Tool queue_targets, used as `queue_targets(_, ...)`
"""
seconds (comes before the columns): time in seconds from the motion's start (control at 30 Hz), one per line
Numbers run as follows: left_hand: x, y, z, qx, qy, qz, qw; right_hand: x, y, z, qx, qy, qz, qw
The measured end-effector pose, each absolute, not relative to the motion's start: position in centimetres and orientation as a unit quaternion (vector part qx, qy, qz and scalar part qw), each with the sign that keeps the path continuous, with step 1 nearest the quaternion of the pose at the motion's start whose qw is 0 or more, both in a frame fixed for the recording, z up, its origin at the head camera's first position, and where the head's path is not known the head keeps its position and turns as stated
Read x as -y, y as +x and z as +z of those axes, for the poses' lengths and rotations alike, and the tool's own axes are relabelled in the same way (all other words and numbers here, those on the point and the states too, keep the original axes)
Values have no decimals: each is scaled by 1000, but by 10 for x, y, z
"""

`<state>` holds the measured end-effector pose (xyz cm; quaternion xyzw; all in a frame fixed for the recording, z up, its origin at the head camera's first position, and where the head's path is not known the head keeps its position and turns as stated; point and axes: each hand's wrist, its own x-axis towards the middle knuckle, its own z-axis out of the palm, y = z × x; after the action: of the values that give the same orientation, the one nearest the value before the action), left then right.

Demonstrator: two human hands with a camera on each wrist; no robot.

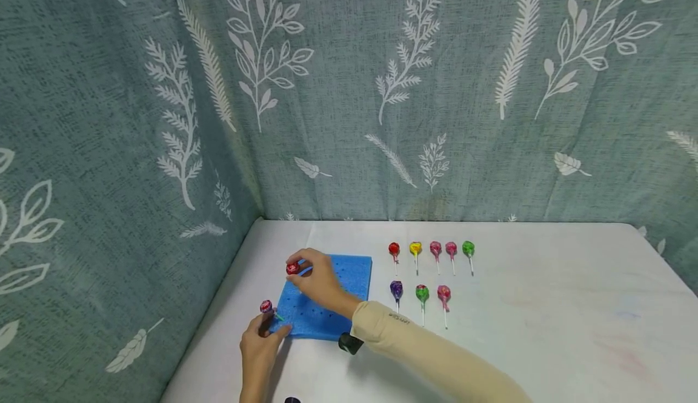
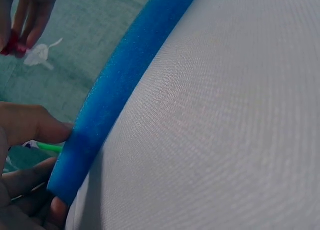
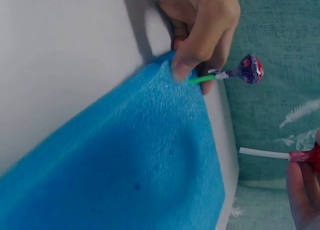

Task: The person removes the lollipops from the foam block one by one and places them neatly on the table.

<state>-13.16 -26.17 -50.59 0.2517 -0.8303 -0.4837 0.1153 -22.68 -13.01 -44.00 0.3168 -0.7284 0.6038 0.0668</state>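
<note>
My left hand [image 1: 260,345] grips the near left corner of a blue foam board [image 1: 351,269] dotted with small holes, its thumb on the top face. A lollipop in a purple and red wrapper [image 3: 250,69] stands in the board beside that thumb, on a green stick [image 3: 202,79]. Above the board's far left part, my right hand [image 1: 324,285] pinches a red-wrapped lollipop [image 1: 292,268] by its head. Its white stick [image 3: 264,153] is free of the foam in the right wrist view.
Right of the board, lollipops lie in two rows: a back row with red [image 1: 394,248], yellow [image 1: 415,248], pink and green [image 1: 468,248] ones, and a front row of purple [image 1: 396,289], green and pink [image 1: 444,293]. A patterned curtain [image 1: 349,88] borders the white table [image 1: 545,306].
</note>
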Motion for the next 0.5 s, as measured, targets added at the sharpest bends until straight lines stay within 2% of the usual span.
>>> queue_targets(0.5,262,-131,-507,827,246,-491,119,91,-228,-445,733,315,598,78)
